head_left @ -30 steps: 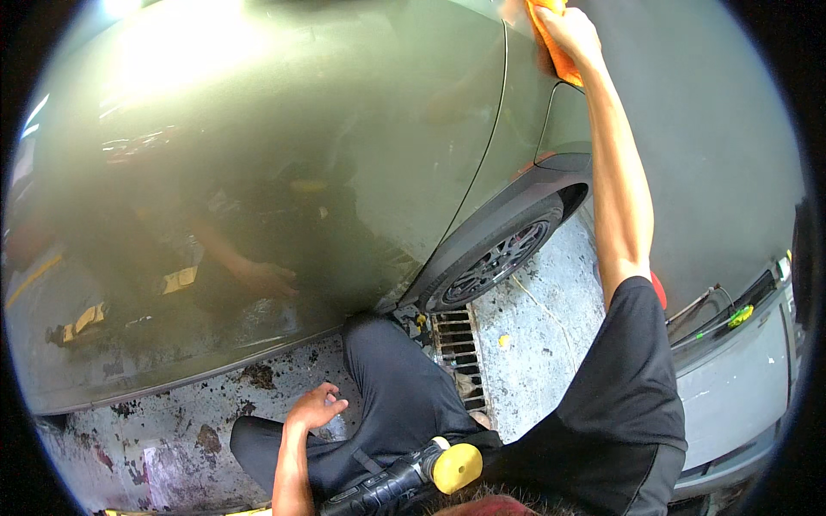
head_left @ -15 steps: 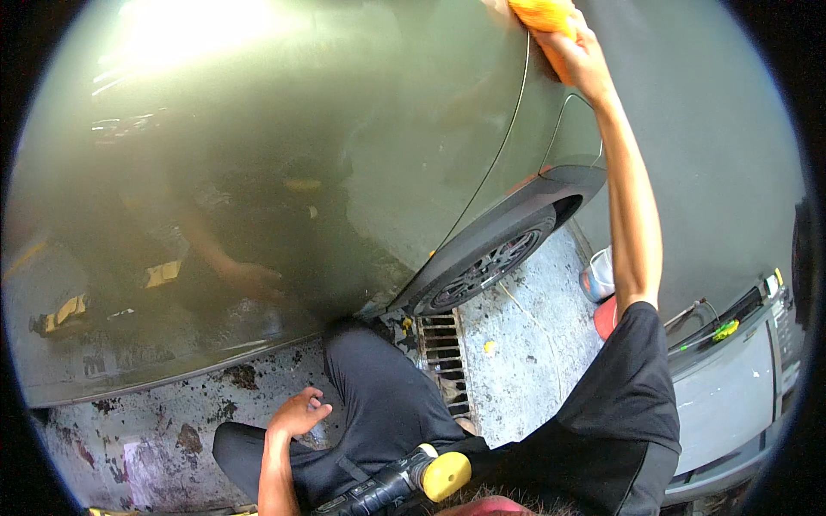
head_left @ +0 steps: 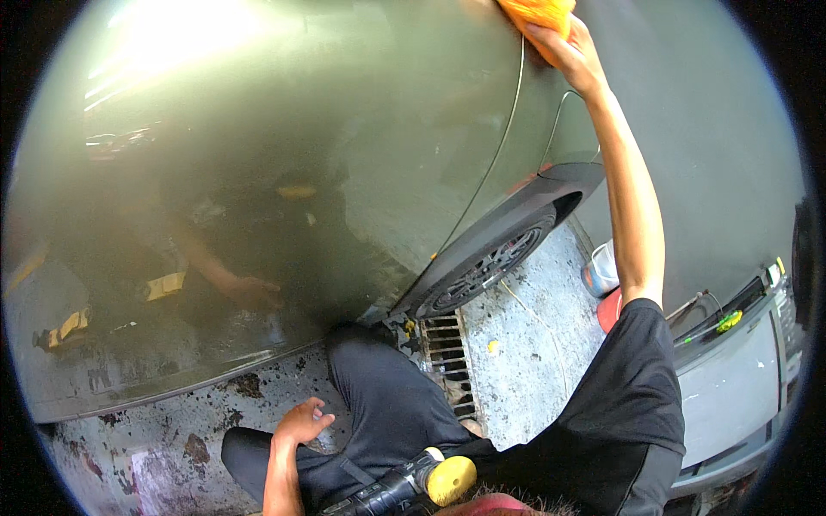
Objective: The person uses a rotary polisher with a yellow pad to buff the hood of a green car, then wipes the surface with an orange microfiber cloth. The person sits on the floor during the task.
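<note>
My right hand [head_left: 575, 58], at the end of an outstretched arm, grips an orange cloth [head_left: 540, 13] against the upper part of the green car panel [head_left: 344, 129]. The top of the cloth runs past the picture's edge. Low over my bent leg, my left hand [head_left: 303, 421] hangs loosely, its fingers a little curled and apart, with nothing in it. By my lap is a black power polisher [head_left: 387, 486] with a round yellow pad [head_left: 452, 480]; no hand touches it. The glossy panel mirrors my arm and some yellow shapes.
A black-arched car wheel [head_left: 490, 267] stands right of centre. Beneath it, a metal drain grate [head_left: 447, 357] crosses the stained grey floor [head_left: 516, 378]. A white bucket [head_left: 602, 267] and a red bucket [head_left: 609, 310] sit beyond my right arm. At right is a grey cabinet-like surface [head_left: 727, 404].
My right hand and the orange cloth have shifted slightly left and up along the panel. My left hand has barely moved.
</note>
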`<state>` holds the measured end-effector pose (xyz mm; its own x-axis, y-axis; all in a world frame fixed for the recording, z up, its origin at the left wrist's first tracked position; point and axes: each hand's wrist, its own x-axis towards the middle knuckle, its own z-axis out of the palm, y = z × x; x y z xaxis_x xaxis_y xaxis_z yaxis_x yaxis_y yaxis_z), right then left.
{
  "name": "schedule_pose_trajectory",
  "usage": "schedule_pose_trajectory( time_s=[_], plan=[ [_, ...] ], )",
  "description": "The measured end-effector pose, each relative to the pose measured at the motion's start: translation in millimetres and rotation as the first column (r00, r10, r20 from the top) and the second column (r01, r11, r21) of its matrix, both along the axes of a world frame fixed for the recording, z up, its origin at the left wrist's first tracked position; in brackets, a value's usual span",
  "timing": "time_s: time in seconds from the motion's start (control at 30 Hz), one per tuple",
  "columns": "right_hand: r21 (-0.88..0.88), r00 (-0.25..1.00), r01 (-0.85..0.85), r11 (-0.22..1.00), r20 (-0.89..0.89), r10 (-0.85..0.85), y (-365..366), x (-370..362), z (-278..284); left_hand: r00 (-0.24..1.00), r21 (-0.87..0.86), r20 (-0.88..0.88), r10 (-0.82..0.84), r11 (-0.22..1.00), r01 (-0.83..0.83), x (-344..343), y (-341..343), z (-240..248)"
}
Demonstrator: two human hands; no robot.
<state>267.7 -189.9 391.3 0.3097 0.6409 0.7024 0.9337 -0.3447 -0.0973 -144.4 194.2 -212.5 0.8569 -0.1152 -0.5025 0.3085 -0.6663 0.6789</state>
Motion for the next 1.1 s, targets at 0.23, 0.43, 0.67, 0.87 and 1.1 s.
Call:
schedule_pose_trajectory(
  time_s=[0.23, 0.43, 0.67, 0.87, 1.1],
  plan=[
    [0.172, 0.934, 0.137, 0.975, 0.304, -0.185, 68.5, -56.9, -33.5, 0.999, -0.098, 0.006, 0.041, 0.994, -0.04, 3.1, -6.3, 12.2],
    [0.112, 0.974, 0.057, 0.992, 0.212, -0.079, 31.1, -27.9, -28.4, 0.999, 0.062, 0.002, 0.038, 0.997, -0.038, -6.0, 5.4, 6.0],
    [0.278, 0.835, 0.435, 0.856, 0.232, -0.499, 49.5, -38.0, -20.9, 0.999, 0.014, 0.038, 0.0, 1.0, -0.001, -2.6, 6.1, 0.7],
    [0.096, 0.93, 0.084, 0.992, 0.35, -0.112, 68.7, -59.2, -22.7, 1.0, 0.067, -0.001, 0.01, 0.998, -0.01, -8.1, 11.5, -3.2],
    [0.336, 0.748, 0.542, 0.77, 0.226, -0.624, -0.3, -18.3, -26.6, 1.0, 0.017, 0.015, 0.003, 1.0, -0.003, 0.8, -1.0, 8.1]
  ],
)
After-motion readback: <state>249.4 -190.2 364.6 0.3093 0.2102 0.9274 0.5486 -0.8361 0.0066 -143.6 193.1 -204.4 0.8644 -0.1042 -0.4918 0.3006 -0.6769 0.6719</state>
